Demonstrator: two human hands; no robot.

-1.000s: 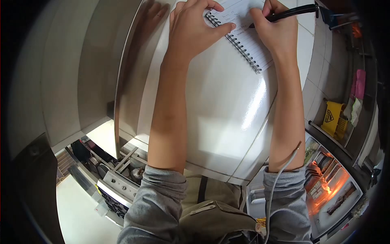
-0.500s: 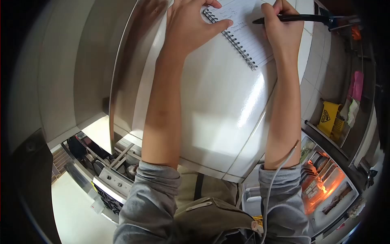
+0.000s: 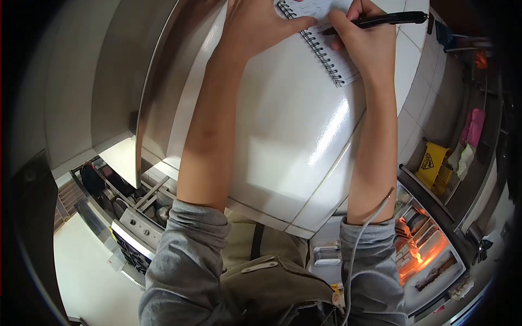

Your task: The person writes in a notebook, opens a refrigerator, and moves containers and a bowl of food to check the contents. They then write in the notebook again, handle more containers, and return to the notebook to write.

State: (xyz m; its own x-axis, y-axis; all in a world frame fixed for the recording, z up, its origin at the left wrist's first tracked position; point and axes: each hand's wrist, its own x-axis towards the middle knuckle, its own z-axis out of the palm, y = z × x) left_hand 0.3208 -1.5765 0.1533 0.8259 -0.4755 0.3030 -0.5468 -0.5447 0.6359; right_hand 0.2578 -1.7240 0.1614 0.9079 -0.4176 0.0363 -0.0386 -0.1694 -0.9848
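Observation:
A spiral-bound lined notebook (image 3: 333,46) lies pressed against the white top of a fridge door (image 3: 293,136), near the top edge of the head view. My left hand (image 3: 255,24) rests flat on the notebook's left side, thumb along the spiral binding. My right hand (image 3: 365,41) grips a black pen (image 3: 380,20) with its tip on the page. Handwriting shows on the upper lines, partly hidden by my hands.
Below right, the fridge stands open, with lit shelves (image 3: 427,250) of food. A stove with knobs (image 3: 136,239) and pots sits lower left. A yellow sign (image 3: 432,157) and pink cloth (image 3: 472,127) are at right. A grey cable (image 3: 359,244) hangs by my right sleeve.
The whole view has slid upward and left, so notebook and hands sit closer to the top edge. My right hand has moved the pen tip back to the page near the spiral binding.

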